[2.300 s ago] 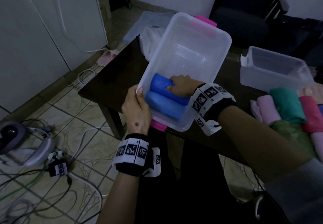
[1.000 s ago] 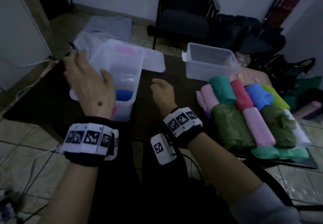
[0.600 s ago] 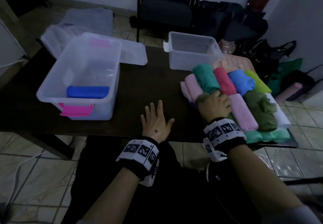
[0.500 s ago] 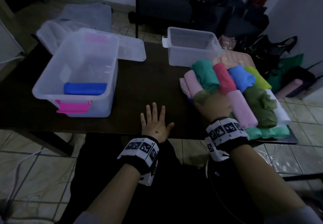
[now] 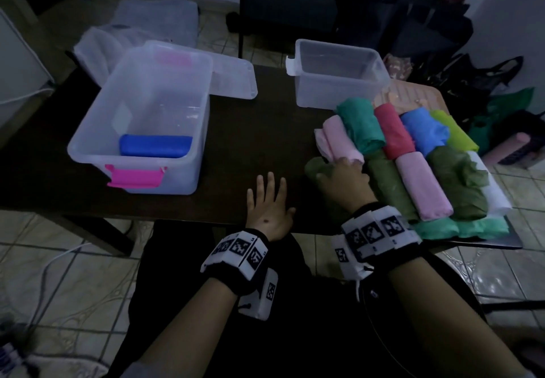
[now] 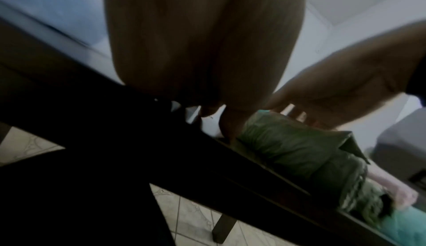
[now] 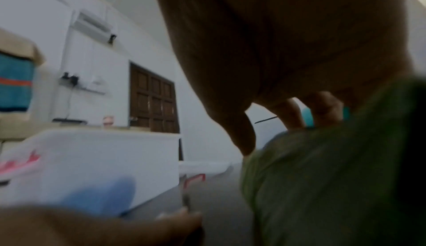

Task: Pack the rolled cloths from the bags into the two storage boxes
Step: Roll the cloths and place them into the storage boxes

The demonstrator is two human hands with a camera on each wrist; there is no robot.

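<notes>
Olive-green cloth roll [image 5: 317,169] lies under the right hand [image 5: 343,184], whose grip curls over its near end at the front of the pile on the tabletop [image 5: 259,130]. A sound lift would wrap the whole roll, so it stays wound. Left of that grip, the left hand [image 5: 269,209] rests flat, fingers spread, holding nothing. Farther left, the big box [image 5: 194,153] holds one blue roll [image 5: 154,146]; beyond the grip, the small box [image 5: 333,94] looks bare.

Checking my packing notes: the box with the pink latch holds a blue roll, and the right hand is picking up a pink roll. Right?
Not quite. The right hand grips an olive green roll, not a pink one; the head view shows it. The box with the pink latch does hold a blue roll.
</notes>
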